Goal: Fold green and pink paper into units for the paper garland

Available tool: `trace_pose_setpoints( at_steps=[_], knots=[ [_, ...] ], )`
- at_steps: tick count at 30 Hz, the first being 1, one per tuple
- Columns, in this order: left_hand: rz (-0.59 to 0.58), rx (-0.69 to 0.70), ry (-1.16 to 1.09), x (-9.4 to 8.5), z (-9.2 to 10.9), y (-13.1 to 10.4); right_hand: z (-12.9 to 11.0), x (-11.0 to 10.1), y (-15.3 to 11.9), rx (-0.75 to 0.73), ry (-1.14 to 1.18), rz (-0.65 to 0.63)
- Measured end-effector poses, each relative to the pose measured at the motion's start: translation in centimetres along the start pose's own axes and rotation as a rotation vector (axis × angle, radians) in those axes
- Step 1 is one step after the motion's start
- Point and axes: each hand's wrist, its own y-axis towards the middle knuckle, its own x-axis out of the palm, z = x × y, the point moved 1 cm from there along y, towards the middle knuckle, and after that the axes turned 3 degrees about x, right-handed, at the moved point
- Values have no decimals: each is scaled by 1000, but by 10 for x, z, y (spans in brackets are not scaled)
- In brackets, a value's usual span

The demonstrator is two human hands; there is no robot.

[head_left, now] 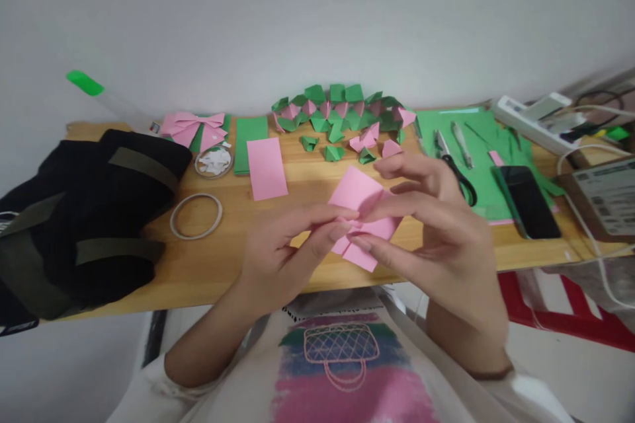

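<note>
A piece of pink paper (356,192), creased and partly folded, is held between both hands above the front of the table. My left hand (292,251) pinches its left side between thumb and index finger. My right hand (441,238) grips the right part with thumb and index finger, close to the left fingertips; its other fingers are raised. The fingers hide part of the paper's middle. Behind them lies a flat pink sheet (268,168), overlapping a green paper stack (251,129). Small folded green pieces (334,153) and pink folded pieces (366,139) stand near a linked green-and-pink paper chain (342,120).
A black bag (89,205) fills the table's left side. Nearby are a tape ring (196,217), a round dish of white scraps (213,161) and a pink bow (193,129). Scissors (454,168), a cutter (462,144), a phone (526,201) and a power strip (538,122) lie right.
</note>
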Motion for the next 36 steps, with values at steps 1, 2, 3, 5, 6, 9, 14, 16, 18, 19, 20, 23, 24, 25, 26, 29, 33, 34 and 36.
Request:
trace_pose_setpoints(
  at_steps=[1, 2, 3, 5, 6, 9, 14, 16, 18, 19, 20, 23, 24, 25, 26, 29, 33, 34, 36],
  knots=[
    [-14, -10, -7, 0, -1, 1, 1, 0, 2, 18, 44, -40],
    [-24, -15, -19, 1, -2, 2, 3, 1, 3, 41, 91, -69],
    [-24, -17, -37, 2, -4, 3, 4, 2, 5, 64, 133, -86],
    [-6, -29, -91, 4, -6, 4, 7, 4, 6, 101, 192, -88],
    [8, -47, -125, 5, -8, 4, 8, 4, 7, 116, 208, -75],
    [60, -124, -211, 6, -10, 2, 10, 5, 6, 140, 216, -3],
    [164, -187, -203, 5, -9, 3, 12, 4, 2, 152, 215, 70],
    [197, -174, -210, 5, -10, 4, 13, 3, 1, 149, 205, 74],
    [231, -156, -239, 5, -11, 5, 12, 3, 1, 149, 198, 72],
    [245, -155, -256, 6, -12, 6, 12, 3, 1, 152, 194, 69],
    [253, -158, -271, 6, -13, 6, 11, 3, 1, 157, 188, 66],
    [243, -172, -273, 7, -13, 7, 8, 3, 2, 162, 154, 75],
    [241, -172, -261, 8, -12, 7, 7, 4, 2, 165, 140, 83],
    [243, -171, -246, 8, -11, 8, 7, 4, 2, 169, 128, 93],
    [250, -177, -232, 9, -10, 8, 6, 4, 2, 175, 118, 101],
    [298, -212, -198, 12, -8, 9, 4, 6, 1, 185, 97, 132],
    [353, -232, -213, 15, -6, 10, 3, 7, -1, 191, 77, 164],
    [357, -236, -232, 16, -6, 10, 3, 7, -1, 194, 74, 166],
    [356, -257, -272, 17, -5, 9, 3, 7, -2, 195, 68, 173]
  ],
)
